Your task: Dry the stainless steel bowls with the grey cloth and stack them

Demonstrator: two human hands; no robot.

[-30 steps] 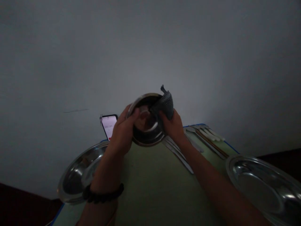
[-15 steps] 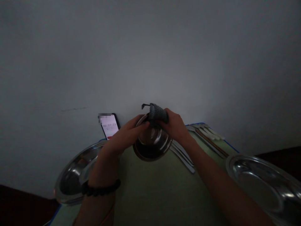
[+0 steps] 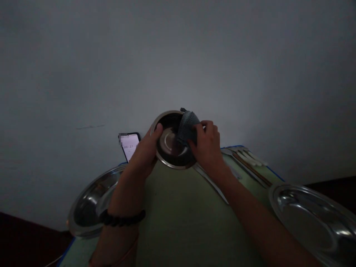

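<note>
A shiny steel bowl (image 3: 169, 162) is held up above the table, its hollow side tilted toward me. My left hand (image 3: 146, 150) grips its left side, thumb over the rim and the other fingers behind it. Pinched in my right hand (image 3: 207, 142) is a grey-blue textured cloth (image 3: 187, 126), which lies over the bowl's right rim and touches the inner wall. The cloth hides that part of the rim. Below the bowl, a flat metal utensil (image 3: 211, 183) lies on the table, partly covered by my right forearm.
A large steel basin (image 3: 80, 211) stands at the left, and an oval steel tray (image 3: 306, 218) at the right. Several knives, chopsticks and white-handled utensils (image 3: 249, 157) lie at the back right. A phone (image 3: 130, 144) leans against the wall behind the green tabletop (image 3: 178, 222).
The bowl has risen and turned so more of its inside faces me. My left hand has shifted to its left side, and my right hand has moved the cloth along the right rim.
</note>
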